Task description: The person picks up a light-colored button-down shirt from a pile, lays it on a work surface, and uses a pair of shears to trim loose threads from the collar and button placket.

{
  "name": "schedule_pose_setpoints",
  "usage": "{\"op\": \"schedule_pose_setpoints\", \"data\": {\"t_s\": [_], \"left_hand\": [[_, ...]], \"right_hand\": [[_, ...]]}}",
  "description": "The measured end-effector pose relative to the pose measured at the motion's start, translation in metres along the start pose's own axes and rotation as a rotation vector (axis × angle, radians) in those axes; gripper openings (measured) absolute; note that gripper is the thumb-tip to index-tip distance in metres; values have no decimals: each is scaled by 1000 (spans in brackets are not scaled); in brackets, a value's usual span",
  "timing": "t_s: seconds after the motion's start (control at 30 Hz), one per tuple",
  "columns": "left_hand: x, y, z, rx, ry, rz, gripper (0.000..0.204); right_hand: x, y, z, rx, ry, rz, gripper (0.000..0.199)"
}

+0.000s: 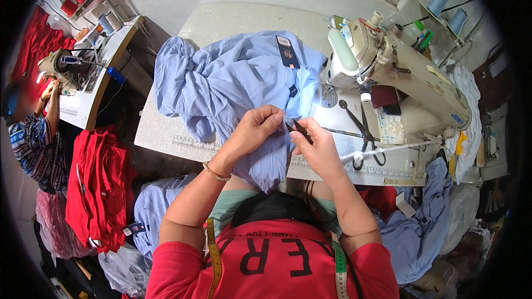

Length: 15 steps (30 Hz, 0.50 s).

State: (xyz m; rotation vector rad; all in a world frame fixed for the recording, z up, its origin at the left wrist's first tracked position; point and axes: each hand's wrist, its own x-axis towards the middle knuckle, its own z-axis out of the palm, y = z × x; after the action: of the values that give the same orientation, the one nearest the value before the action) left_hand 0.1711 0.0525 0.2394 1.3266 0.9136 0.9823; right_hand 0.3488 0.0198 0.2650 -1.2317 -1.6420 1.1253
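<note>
A light blue garment [221,77] lies crumpled over the sewing table [210,19], and part of it drapes off the front edge toward my lap. My left hand [257,127] pinches a small edge of this cloth between thumb and fingers. Close beside it, my right hand [316,147] grips small black thread snips [301,129], their pointed tips at the pinched cloth. A dark hang tag [287,52] rests on the garment, with a small dark tag [292,91] below it. What exactly the tips touch is too small to tell.
A sewing machine [399,72] stands on the right, with black scissors [363,133] in front of it. Blue thread cones [438,1] sit at the far right. Red garments [97,188] hang at left, near a co-worker's hands [50,91] at another machine [60,69].
</note>
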Motion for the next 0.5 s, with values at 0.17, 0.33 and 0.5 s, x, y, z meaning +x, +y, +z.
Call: {"op": "schedule_pose_setpoints", "data": {"t_s": [0.17,0.33,0.5], "left_hand": [[-2,0,0,7,-10,-20,23],[-3,2,1,1,-9,-13,24],[-3,0,1,-3,-13,-12,24]], "right_hand": [[0,0,2,-10,-4,10,17],[1,0,4,0,20,36,17],[1,-2,4,-5,-6,50,17]]}}
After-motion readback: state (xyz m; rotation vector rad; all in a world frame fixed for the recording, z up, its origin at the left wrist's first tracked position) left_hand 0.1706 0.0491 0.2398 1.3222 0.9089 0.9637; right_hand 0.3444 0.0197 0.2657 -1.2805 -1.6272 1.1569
